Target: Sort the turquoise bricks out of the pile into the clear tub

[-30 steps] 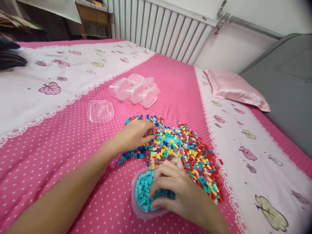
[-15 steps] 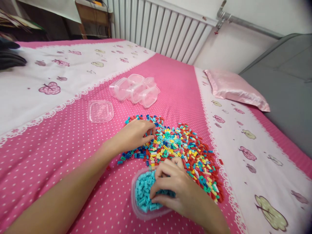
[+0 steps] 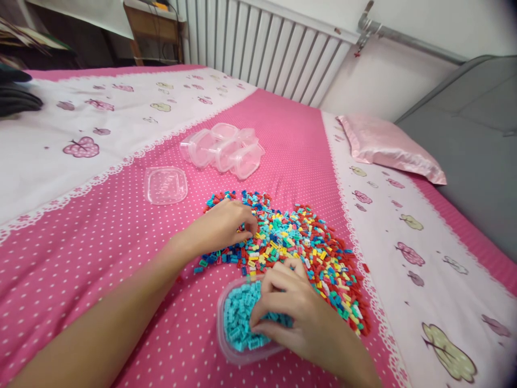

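Observation:
A heap of small multicoloured toy building bricks (image 3: pixel 283 237) lies spread on the bed. At the heap's left side is my left hand (image 3: pixel 232 222), its fingers curled down and closed among the bricks; whatever its fingertips hold is hidden. Nearer to me stands a clear plastic container (image 3: pixel 221 323), filled with turquoise bricks (image 3: pixel 242 318). My right hand (image 3: pixel 288 304) hovers over the container's right part, covering some of those bricks. Its thumb and index finger are pinched together, and I cannot make out anything between them.
A clear lid (image 3: pixel 166 185) lies flat to the left, beyond my left forearm. Several clear empty containers (image 3: pixel 224 148) are grouped behind the heap. A pink pillow (image 3: pixel 390 148) rests at the right, by a grey headboard (image 3: pixel 468 124). A white radiator (image 3: pixel 262 48) stands behind the bed.
My left hand's thumb and fingers have drawn closer together at the same spot in the heap. My right hand has shifted very slightly to the right over the container.

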The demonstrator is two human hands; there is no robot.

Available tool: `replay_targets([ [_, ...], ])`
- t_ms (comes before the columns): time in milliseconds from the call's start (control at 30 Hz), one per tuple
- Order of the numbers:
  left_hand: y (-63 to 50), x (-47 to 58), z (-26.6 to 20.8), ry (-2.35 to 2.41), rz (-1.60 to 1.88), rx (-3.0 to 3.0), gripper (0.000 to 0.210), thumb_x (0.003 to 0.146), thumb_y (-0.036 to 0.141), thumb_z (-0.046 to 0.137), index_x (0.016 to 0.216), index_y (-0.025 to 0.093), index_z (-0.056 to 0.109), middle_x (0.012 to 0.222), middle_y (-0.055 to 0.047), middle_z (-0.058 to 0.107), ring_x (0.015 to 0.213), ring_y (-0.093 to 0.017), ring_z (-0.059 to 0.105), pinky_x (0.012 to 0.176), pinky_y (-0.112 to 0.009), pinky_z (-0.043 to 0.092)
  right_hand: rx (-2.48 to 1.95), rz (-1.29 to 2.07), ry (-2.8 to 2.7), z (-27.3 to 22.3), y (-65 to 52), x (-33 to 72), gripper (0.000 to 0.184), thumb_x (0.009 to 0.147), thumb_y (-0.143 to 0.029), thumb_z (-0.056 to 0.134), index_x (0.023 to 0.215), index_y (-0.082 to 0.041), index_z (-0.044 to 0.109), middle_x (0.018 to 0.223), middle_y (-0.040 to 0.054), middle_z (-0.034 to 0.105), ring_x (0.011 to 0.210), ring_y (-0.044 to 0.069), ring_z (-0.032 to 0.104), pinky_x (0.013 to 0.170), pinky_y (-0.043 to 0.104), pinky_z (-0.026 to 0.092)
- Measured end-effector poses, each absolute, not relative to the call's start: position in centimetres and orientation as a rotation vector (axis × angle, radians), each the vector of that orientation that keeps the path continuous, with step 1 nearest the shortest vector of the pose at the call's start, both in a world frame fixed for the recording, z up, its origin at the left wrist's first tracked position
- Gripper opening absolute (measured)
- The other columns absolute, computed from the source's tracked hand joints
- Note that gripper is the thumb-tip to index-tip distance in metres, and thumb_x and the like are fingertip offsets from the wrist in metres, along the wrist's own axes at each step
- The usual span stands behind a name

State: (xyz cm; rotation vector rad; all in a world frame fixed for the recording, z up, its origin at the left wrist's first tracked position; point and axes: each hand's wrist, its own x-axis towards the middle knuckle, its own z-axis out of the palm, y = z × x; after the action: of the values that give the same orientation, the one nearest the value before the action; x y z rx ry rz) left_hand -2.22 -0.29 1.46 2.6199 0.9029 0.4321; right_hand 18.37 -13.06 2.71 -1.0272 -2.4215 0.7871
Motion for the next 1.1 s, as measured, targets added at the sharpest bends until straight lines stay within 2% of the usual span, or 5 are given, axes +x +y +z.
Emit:
replay_targets([
  [133,-0.4,-2.1,1.6,0.872,0.432,2.647,0.009,0.091,0.018,0.069,0.091,0.023,0.076,0.094,-0.002,0.073,0.096,-0.021,0.064,0.092,-0.035,0.039,-1.046,0.697,-2.266,2.7,-12.6,18.7,0.011,0.095,-0.022,0.069,0.084,-0.024,0.065,0.077,-0.0054,0.061,0.078,0.015,0.055,0.085,0.035,0.034],
  [400,-1.5,-0.5,1.0,0.791,0.411,2.72,0.008,0.094,0.022,0.067,0.089,0.021,0.073,0.091,-0.001,0.069,0.096,-0.021,0.059,0.09,-0.036,0.036,-1.354,0.38,-1.856,1.6,-11.8,19.0,0.01,0.092,-0.017,0.064,0.083,-0.023,0.066,0.058,-0.0078,0.043,0.059,0.014,0.048,0.065,0.028,0.035],
  [600,-2.4,0.6,0.6,0.948,0.305,2.908,0.013,0.092,0.029,0.068,0.089,0.017,0.069,0.095,-0.008,0.066,0.096,-0.026,0.056,0.084,-0.039,0.036,-1.389,0.373,-1.875,1.3,-11.7,18.8,0.01,0.092,-0.018,0.064,0.083,-0.022,0.066,0.058,-0.0074,0.044,0.06,0.014,0.05,0.065,0.027,0.036],
  [933,-2.4,0.7,1.0,0.894,0.301,2.847,0.011,0.094,0.022,0.062,0.086,0.017,0.067,0.089,-0.005,0.068,0.094,-0.024,0.058,0.084,-0.037,0.035,-1.401,0.418,-1.863,1.2,-11.7,18.7,0.009,0.093,-0.02,0.061,0.085,-0.023,0.065,0.059,-0.0076,0.042,0.059,0.014,0.049,0.063,0.026,0.036],
  [1100,-2.5,0.6,1.8,0.791,0.464,2.639,0.005,0.089,0.018,0.065,0.085,0.017,0.068,0.082,-0.002,0.068,0.086,-0.02,0.059,0.083,-0.034,0.037,-1.43,0.45,-1.74,0.7,-11.7,19.0,0.012,0.095,-0.021,0.057,0.104,-0.025,0.062,0.066,-0.0076,0.041,0.061,0.013,0.048,0.063,0.025,0.04],
])
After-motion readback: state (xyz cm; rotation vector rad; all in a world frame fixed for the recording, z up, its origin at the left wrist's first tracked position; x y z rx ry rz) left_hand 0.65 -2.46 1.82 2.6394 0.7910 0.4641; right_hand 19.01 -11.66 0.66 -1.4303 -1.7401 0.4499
